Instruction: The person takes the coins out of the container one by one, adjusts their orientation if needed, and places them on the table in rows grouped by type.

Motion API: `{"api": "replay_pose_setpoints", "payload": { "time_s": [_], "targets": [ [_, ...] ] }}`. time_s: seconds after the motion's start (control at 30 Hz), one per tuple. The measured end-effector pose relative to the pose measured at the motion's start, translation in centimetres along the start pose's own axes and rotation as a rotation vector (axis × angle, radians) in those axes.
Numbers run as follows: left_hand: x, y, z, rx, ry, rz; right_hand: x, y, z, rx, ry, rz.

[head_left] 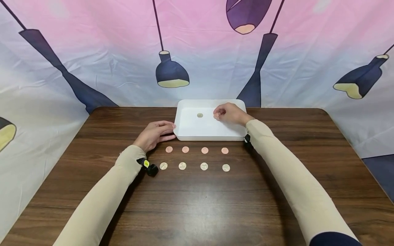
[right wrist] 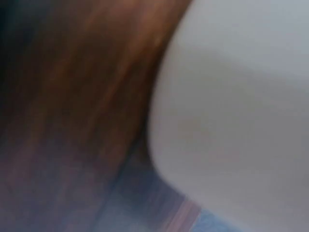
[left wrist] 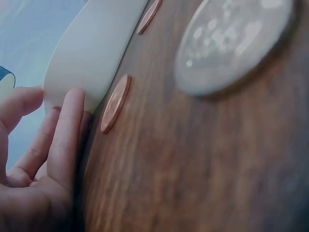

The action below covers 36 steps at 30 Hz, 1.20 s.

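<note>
A white rectangular tray (head_left: pixel 212 138) stands near the table's back edge. My right hand (head_left: pixel 233 113) is over its inside and pinches a copper-coloured coin (head_left: pixel 217 116) between thumb and fingertips. To the left of that coin, a pale gold coin (head_left: pixel 200 115) lies flat in the tray. My left hand (head_left: pixel 154 134) touches the tray's near-left corner with extended fingers; in the left wrist view, fingertips (left wrist: pixel 72 99) rest against its outer wall (left wrist: pixel 99 48). The right wrist view shows only the blurred tray (right wrist: pixel 231 135) and tabletop, with the hand out of sight.
Before the tray, several copper-coloured coins (head_left: pixel 204 150) lie in a row on the brown wooden table (head_left: pixel 197 208). A second row of several pale gold coins (head_left: pixel 204 166) lies nearer to me. A cloth backdrop (head_left: pixel 123 68) printed with lamps hangs behind the table.
</note>
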State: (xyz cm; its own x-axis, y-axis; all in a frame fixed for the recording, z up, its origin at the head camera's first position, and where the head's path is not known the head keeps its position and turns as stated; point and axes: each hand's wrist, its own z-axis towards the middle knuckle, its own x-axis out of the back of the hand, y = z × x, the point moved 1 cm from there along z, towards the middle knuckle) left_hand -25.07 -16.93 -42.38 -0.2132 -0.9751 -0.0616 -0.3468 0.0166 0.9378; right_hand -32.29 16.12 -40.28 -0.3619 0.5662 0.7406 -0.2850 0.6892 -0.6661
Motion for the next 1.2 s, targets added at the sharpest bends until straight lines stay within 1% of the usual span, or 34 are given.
{"api": "replay_pose_setpoints", "payload": {
  "time_s": [0.13,0.3,0.5,0.67,0.73,0.87,1.0,1.07,1.2],
  "targets": [
    [0.1,-0.1,0.0,-0.005,0.006,-0.009,0.0,0.2,0.2,0.024,0.015,-0.058],
    [0.1,0.0,-0.1,-0.010,0.003,0.003,0.0,-0.2,0.0,0.095,0.022,-0.154],
    [0.1,0.0,0.0,-0.012,-0.005,0.012,0.9,-0.8,-1.5,0.182,0.026,-0.249],
    [0.1,0.0,0.2,-0.012,-0.012,0.017,2.0,-0.8,-3.7,0.236,0.067,-0.327],
    [0.1,0.1,0.2,-0.004,-0.019,0.018,2.3,-0.8,-4.7,0.235,0.083,-0.340],
    [0.2,0.4,0.1,0.012,-0.030,0.020,2.6,-1.1,-6.9,0.231,0.116,-0.335],
    [0.3,0.5,0.2,0.023,-0.045,0.019,2.8,-1.3,-9.3,0.206,0.131,-0.312],
    [0.4,0.5,0.3,0.033,-0.043,0.004,2.9,-1.4,-10.5,0.194,0.131,-0.298],
    [0.4,0.5,0.5,0.050,-0.042,-0.031,2.7,-1.3,-12.7,0.214,0.138,-0.259]
  ]
}}
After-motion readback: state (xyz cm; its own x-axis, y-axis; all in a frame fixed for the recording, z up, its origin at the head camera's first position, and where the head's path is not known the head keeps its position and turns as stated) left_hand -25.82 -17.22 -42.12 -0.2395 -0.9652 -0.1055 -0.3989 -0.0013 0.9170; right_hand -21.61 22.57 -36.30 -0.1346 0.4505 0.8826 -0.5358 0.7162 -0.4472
